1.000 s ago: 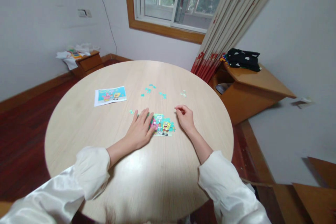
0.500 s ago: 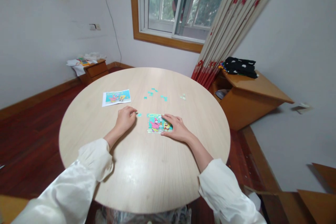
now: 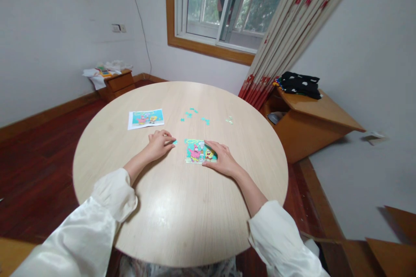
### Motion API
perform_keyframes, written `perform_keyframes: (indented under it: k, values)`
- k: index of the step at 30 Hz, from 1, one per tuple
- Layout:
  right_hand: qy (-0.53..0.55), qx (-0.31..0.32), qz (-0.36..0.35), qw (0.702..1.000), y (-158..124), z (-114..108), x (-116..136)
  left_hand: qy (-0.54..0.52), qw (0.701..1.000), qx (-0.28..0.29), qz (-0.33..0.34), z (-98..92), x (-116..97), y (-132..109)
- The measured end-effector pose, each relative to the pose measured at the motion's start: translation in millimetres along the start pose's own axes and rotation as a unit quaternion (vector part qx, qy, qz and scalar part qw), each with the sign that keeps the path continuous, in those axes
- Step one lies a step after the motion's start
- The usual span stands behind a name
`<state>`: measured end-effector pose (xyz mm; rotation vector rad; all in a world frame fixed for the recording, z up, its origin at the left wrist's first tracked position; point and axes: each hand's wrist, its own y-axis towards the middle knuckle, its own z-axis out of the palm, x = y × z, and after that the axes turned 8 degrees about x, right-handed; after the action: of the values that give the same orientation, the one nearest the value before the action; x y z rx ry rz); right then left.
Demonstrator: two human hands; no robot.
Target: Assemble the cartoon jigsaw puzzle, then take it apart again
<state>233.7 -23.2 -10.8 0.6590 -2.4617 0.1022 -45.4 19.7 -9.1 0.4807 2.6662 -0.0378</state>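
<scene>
White walls [image 3: 65,0] around the corner of a room, with faint scuffs on the left one. Below, dark reddish-brown floorboards [image 3: 39,147] edged by a brown baseboard. In the foreground, a round table [image 3: 182,207] in pale, fine-grained wood, with a soft glare near the front. Slanting down on the right, a long cream curtain [image 3: 286,26] with red flowers and a red lower band. Beside it, a sliding window [image 3: 224,4] in an orange-brown wooden frame, with blurred greenery behind the glass. At right, a brown wooden cabinet [image 3: 318,130] with an open compartment and, on top, folded black fabric [image 3: 300,85] with white patches. In the far left corner, a small drawer chest [image 3: 121,84] under white papers. Reaching in from the near side, shiny white sleeves [image 3: 74,233]. Left of the table's middle, a flat printed cartoon sheet [image 3: 146,119]. Near the middle, a partly joined SpongeBob jigsaw puzzle [image 3: 195,153]. Over its right part, the right hand [image 3: 222,158], spread open, thumb at the lower edge, fingers at the upper. Just left of the puzzle, the left hand [image 3: 159,143], fingertips together at a teal puzzle piece [image 3: 175,142]; pinched or merely touched, impossible to tell. Beyond, loose teal pieces [image 3: 205,121] and, farther right, pale pieces [image 3: 229,120].
</scene>
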Motion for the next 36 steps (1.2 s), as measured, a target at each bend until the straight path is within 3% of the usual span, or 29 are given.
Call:
perform_keyframes:
  k: [9, 14, 17, 24, 31, 36]
  values:
    - [0.12, -0.101, 0.008, 0.988, 4.7, 4.5, -8.6, -0.017, 0.999, 0.041, 0.011, -7.1, -7.7, -4.0]
    - [0.232, -0.205, 0.072, 0.948, 14.6, 3.2, -21.5, -0.038, 0.998, 0.056, 0.017, -8.7, -14.6, -7.5]
    - [0.279, -0.245, 0.112, 0.922, 22.9, -1.0, -31.7, -0.058, 0.998, 0.031, 0.008, -9.8, -16.2, -9.1]
    - [0.374, -0.29, 0.133, 0.871, 52.0, -11.4, -56.1, -0.04, 0.999, -0.021, -0.014, -7.1, -6.9, -10.0]
    - [0.437, -0.317, 0.147, 0.829, 66.3, -19.3, -63.3, -0.01, 0.999, 0.021, 0.028, 4.4, -9.8, -14.8]
    - [0.438, -0.302, 0.14, 0.835, 64.4, -19.6, -63.4, 0.005, 0.993, 0.046, 0.109, 4.4, -28.4, -24.5]
